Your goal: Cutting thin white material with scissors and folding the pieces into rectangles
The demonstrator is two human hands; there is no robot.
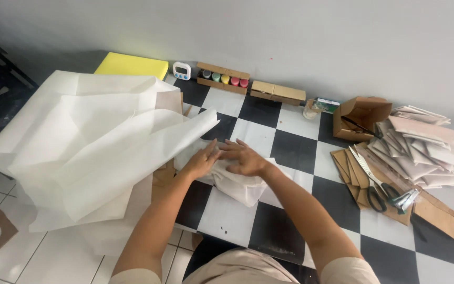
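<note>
On the black-and-white checkered table (290, 150) by the grey wall, a folded white paper bundle (237, 184) lay near the front edge, bare squares before it, pressed flat under the open left hand (202, 160) and open right hand (245, 158), forearms angled inward, big white sheets (90, 142) crowding left.

Both forearms extended forward, converging. Left hand (202, 162) flat, palm down, fingers together. Right hand (245, 159) flat, palm down, fingers spread, fingertips touching left hand.

A plain pale wall (290, 37) backs the black-and-white chequered table (269, 226) (white floor tiles (43, 257) lower left).
</note>
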